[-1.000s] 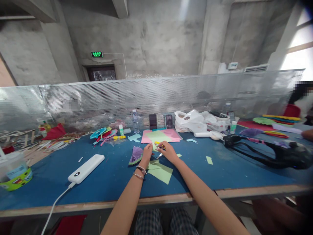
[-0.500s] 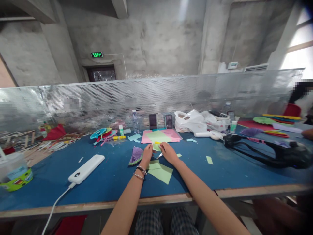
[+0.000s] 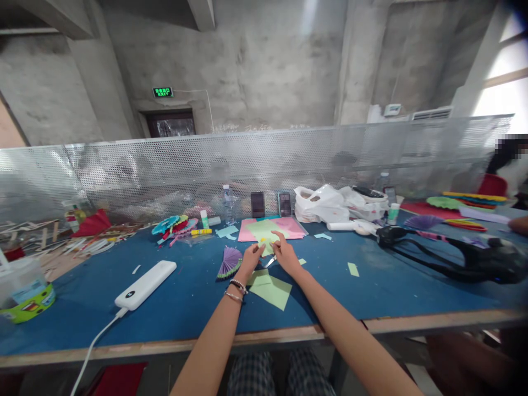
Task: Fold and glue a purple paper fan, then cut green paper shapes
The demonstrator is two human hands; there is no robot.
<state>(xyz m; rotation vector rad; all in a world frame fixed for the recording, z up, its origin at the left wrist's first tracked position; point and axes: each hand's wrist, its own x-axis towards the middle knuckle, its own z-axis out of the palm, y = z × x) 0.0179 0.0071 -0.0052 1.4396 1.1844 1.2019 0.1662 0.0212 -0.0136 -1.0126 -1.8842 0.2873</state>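
Note:
My left hand (image 3: 250, 259), with bracelets at the wrist, is closed, its thumb and fingers pinching the edge of a small light green paper piece (image 3: 267, 248). Opposite it, my right hand (image 3: 286, 257) has its index finger raised and bent over the paper, the other fingers curled. A shiny metal blade (image 3: 270, 262) sticks out from under the right hand, pointing toward me; its handle is hidden. Small yellow bits show at the far side of the paper. Below the hands lie light green paper sheets (image 3: 272, 291). Left of them rests a purple pleated paper fan (image 3: 229, 263).
Behind the hands lies a pink paper stack (image 3: 247, 231). A yellow glue stick (image 3: 202, 232), a water bottle (image 3: 227, 206) and white plastic bags (image 3: 322, 203) stand farther back. A white power bank (image 3: 146, 285) lies left, a black bag (image 3: 474, 256) right. Green scraps (image 3: 353, 269) lie nearby.
My right index finger has lifted and reached forward over the paper. My left fingers have shifted slightly to the right along its edge.

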